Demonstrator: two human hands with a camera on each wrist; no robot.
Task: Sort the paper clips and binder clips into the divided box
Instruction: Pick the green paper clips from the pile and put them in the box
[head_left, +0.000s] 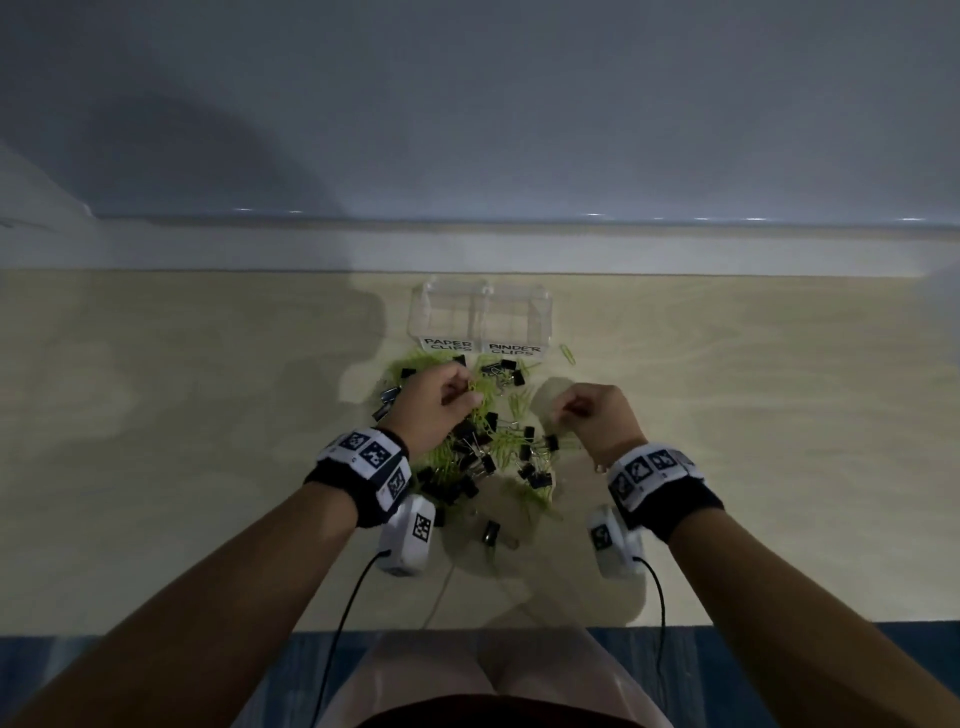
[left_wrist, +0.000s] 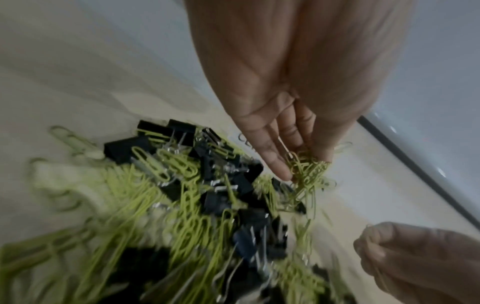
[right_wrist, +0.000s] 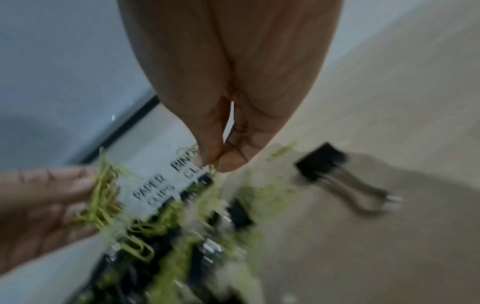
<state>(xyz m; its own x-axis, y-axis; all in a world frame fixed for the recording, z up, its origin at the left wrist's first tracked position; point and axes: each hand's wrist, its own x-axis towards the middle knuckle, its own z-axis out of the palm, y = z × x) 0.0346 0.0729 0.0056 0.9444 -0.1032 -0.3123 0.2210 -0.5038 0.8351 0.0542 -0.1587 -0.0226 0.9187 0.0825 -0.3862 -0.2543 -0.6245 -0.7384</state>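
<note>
A mixed pile (head_left: 483, 441) of green paper clips and black binder clips lies on the wooden table, just in front of a clear divided box (head_left: 480, 312) labelled PAPER CLIPS and BINDER CLIPS. My left hand (head_left: 441, 400) is over the pile's left side and holds a bunch of green paper clips (left_wrist: 309, 166) between its fingers (left_wrist: 275, 156). To the right of the pile my right hand (head_left: 587, 410) pinches a green paper clip (right_wrist: 211, 167) between thumb and fingertips (right_wrist: 207, 152). Both box compartments look empty.
One green paper clip (head_left: 569, 353) lies alone to the right of the labels. A black binder clip (right_wrist: 335, 170) lies apart on the table, right of the pile. Another binder clip (head_left: 491, 532) sits near the table's front. A wall ledge runs behind the box.
</note>
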